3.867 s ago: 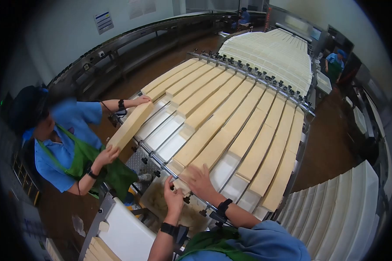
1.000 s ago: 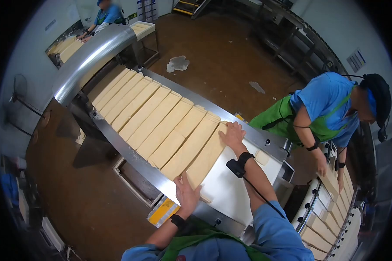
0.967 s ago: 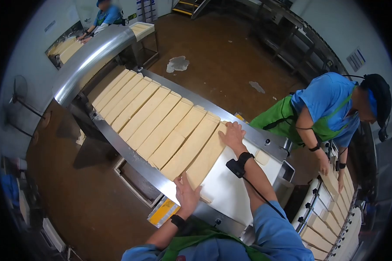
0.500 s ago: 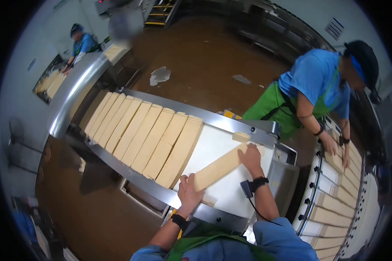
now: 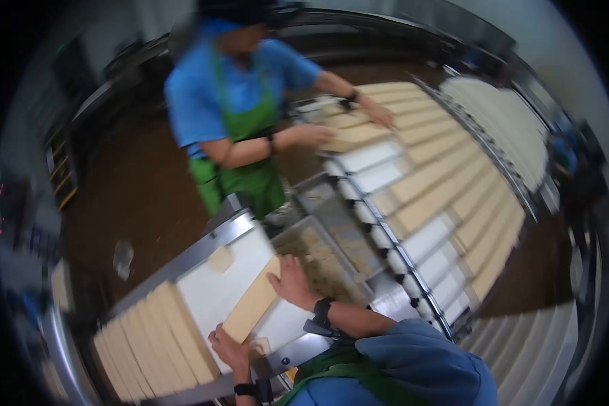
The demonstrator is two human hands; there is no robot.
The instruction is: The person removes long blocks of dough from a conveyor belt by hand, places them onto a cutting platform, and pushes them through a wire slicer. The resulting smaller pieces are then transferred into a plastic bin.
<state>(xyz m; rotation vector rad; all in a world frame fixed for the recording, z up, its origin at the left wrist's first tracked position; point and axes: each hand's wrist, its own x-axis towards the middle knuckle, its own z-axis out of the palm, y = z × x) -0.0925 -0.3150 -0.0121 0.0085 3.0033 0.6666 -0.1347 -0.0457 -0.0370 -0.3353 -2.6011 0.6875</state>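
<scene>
Left hand (image 5: 230,346), right hand (image 5: 294,281) hold slab (image 5: 253,303) over white surface (image 5: 206,291); brown floor (image 5: 139,203)

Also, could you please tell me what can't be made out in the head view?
Head view: underside of the pale block between left hand and right hand, hidden by the block itself.
Head view: scraps' exact shapes, small and blurred.
Head view: fingers of co-worker's nearer hand, blurred.
Head view: distant person's hands, too small, dark and blurred.
</scene>
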